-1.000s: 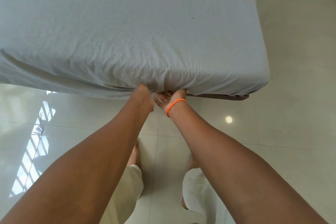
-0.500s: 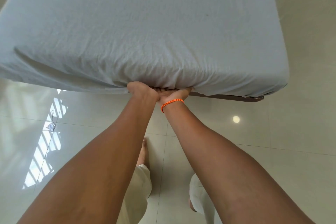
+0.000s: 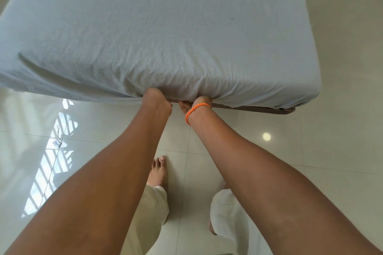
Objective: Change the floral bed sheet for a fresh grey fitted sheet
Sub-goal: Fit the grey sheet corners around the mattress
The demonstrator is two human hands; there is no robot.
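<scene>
We tuck the grey fitted sheet (image 3: 157,33) under the mattress foot: since a second ago the left hand (image 3: 155,99) and right hand (image 3: 195,103) have pushed deeper beneath its hem, fingers hidden, so we cannot tell their grip. Fitting looks nearly finished.

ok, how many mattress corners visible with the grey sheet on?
2. Near-right corner covered, above the brown bed frame; near-left corner covered but slack, at the frame's left edge. Far corners out of view.
</scene>
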